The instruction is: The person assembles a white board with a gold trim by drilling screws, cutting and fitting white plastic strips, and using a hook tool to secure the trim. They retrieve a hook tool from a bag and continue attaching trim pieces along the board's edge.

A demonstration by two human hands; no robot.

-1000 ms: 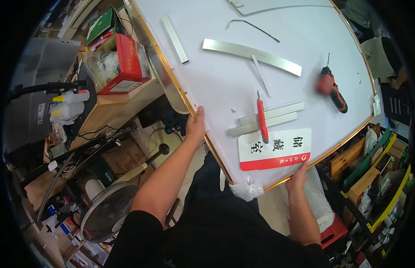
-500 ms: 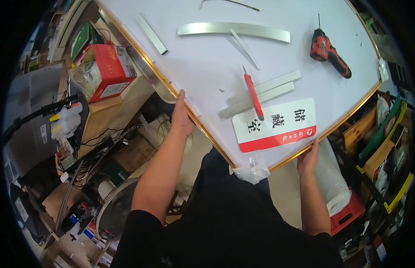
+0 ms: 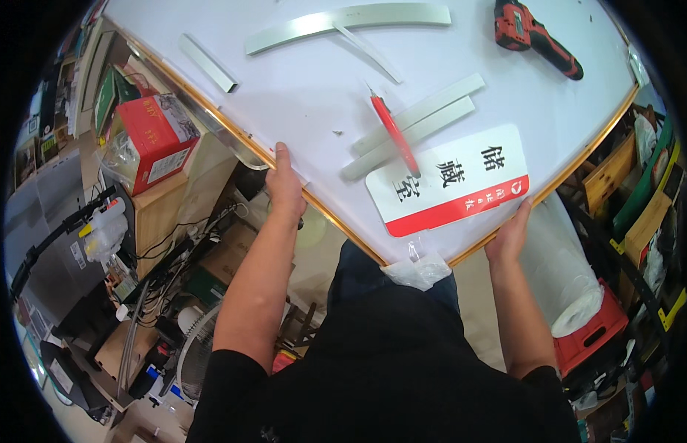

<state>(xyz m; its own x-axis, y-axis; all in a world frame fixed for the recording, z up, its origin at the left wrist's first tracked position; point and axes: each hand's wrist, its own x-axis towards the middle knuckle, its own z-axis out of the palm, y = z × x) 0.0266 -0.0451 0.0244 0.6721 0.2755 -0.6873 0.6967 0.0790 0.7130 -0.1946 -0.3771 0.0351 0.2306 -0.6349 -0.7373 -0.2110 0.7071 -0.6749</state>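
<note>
My left hand [image 3: 286, 184] grips the gold-edged rim of a large white board [image 3: 284, 96] at its near left side. My right hand [image 3: 510, 235] is closed on the same board's near right edge. Between them, clear plastic wrap [image 3: 423, 272] covers the near corner. On the board, a white and red sign [image 3: 473, 183] lies closest to my right hand. A red pen-shaped cutter [image 3: 394, 134] rests across two pale strips [image 3: 454, 111], overlapping the sign. Farther off lie a long silver strip [image 3: 351, 21], a thin white strip [image 3: 373, 55], a short channel piece [image 3: 208, 63] and a red-black cordless drill [image 3: 535, 37].
On the left, a red box [image 3: 155, 140] sits on a wooden cabinet [image 3: 162, 210], with cables and a fan [image 3: 199, 354] below. To the right are a plastic-wrapped roll [image 3: 561, 273], a red crate [image 3: 595, 332] and a rack of boards [image 3: 617, 170].
The board and the things on it have shifted up and left in view, while the surroundings at the left sit lower. Both hands keep their hold on the edges.
</note>
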